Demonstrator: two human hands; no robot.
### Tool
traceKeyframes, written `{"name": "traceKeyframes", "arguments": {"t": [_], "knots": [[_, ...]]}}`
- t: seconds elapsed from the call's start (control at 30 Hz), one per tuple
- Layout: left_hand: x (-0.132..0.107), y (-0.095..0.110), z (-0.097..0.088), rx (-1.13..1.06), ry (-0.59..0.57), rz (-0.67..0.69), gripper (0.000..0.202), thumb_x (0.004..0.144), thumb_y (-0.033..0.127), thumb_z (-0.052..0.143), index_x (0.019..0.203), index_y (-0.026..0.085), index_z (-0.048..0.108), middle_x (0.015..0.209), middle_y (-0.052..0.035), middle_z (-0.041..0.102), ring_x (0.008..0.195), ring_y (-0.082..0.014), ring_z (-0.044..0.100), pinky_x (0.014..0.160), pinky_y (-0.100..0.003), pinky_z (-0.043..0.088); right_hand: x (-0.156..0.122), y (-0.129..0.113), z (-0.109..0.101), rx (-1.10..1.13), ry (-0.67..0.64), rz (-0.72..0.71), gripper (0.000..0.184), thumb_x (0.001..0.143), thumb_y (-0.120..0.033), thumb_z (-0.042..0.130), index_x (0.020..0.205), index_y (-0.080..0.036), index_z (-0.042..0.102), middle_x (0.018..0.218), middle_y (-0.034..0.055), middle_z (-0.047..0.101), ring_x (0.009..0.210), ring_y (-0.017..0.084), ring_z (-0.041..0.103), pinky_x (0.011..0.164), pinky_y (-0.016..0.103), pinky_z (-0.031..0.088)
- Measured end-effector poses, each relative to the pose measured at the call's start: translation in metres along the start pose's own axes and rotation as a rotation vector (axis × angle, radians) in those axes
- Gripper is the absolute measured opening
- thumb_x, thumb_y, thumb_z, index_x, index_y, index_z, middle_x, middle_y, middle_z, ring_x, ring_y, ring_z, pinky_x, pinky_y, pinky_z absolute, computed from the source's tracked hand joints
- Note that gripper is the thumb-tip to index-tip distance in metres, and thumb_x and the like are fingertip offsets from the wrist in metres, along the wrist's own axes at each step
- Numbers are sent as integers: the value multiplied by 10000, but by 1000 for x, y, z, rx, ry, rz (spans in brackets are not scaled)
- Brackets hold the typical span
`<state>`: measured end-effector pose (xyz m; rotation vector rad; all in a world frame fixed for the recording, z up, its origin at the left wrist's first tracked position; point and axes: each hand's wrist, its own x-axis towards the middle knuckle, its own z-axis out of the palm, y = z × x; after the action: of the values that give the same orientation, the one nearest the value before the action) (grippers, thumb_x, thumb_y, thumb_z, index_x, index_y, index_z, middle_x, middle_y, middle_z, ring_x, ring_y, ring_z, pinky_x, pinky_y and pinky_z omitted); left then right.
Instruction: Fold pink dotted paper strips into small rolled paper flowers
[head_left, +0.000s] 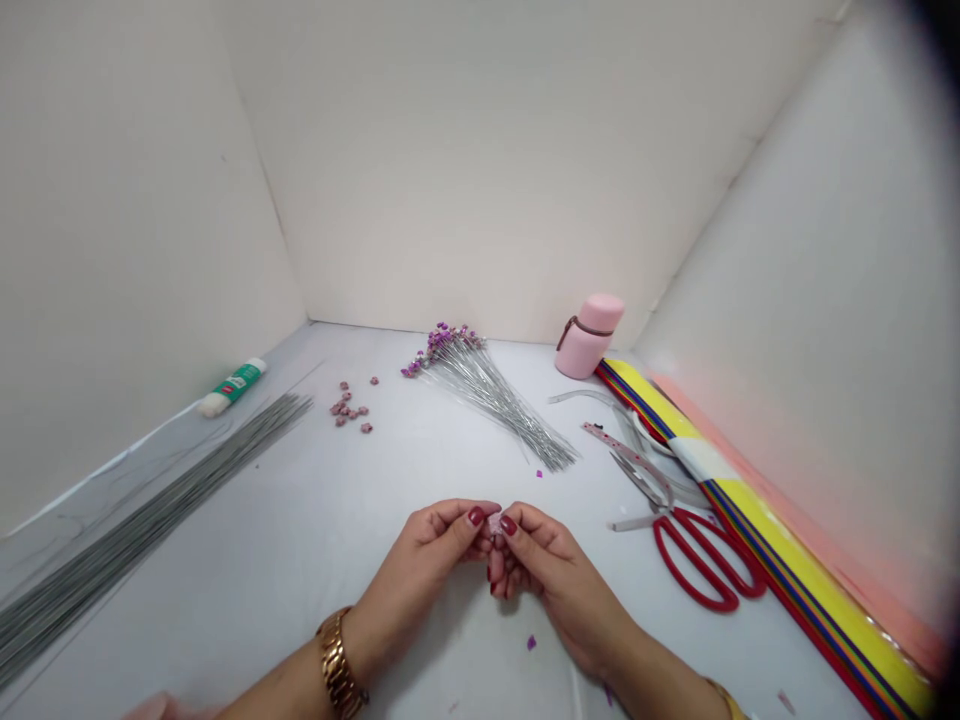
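Note:
My left hand (446, 535) and my right hand (540, 548) meet low in the middle, above the table. Both pinch one small pink folded paper star (495, 523) between thumbs and fingertips, and the fingers partly hide it. Left of centre lies a loose group of small pink paper stars (342, 407). Beyond my hands, a bundle of thin silvery wires (506, 400) fans out, with purple and pink pieces (450, 338) at its far ends. Tiny purple scraps (532, 643) lie on the white table near my right hand.
Grey wires (150, 515) lie along the left, with a green-and-white glue stick (234, 387) behind them. At right are red-handled scissors (709, 560), a spotted pink strip (619, 443) and packed coloured strips (780, 530). A pink bottle (589, 340) stands at the back. Pale walls enclose the table.

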<state>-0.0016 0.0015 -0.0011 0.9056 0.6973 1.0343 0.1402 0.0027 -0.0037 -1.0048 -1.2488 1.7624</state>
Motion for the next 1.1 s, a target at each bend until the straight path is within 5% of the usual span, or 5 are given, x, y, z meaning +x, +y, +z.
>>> {"name": "traceKeyframes", "arguments": {"t": [0.13,0.37,0.57,0.77,1.1], "knots": [[0,-1,-1,-17,13,-26,215,804,213,518,924,75,631,523,-42,593,522,-167,564,585,-329,422,0,1,-1,-107,-10,-27,267,875,-350,408,721,-150,492,590,-5,549,518,84,496,506,198,361],[-1,3,-4,315,225,-23,107,722,199,611,754,113,666,650,-47,647,631,-152,558,630,-266,415,-1,3,-6,-551,25,-197,255,861,-318,434,681,-160,521,597,-10,522,575,106,482,567,221,370],[0,-1,0,56,23,-37,193,815,241,497,802,96,625,504,-45,611,514,-178,594,549,-293,413,0,3,-3,-218,-56,-44,291,877,-375,388,722,-150,490,577,-3,554,508,87,481,501,204,360],[-1,-5,1,21,69,-15,163,808,226,512,750,98,596,505,-55,628,490,-180,602,532,-297,418,-1,3,1,-155,-17,-41,292,850,-390,443,692,-148,480,557,-16,537,498,79,474,499,193,351],[-1,-7,0,10,-12,-7,174,844,254,454,765,125,540,500,-53,643,485,-194,618,537,-317,447,1,3,2,75,-67,97,287,847,-391,443,709,-141,472,504,-29,513,405,60,426,427,176,287]]}}
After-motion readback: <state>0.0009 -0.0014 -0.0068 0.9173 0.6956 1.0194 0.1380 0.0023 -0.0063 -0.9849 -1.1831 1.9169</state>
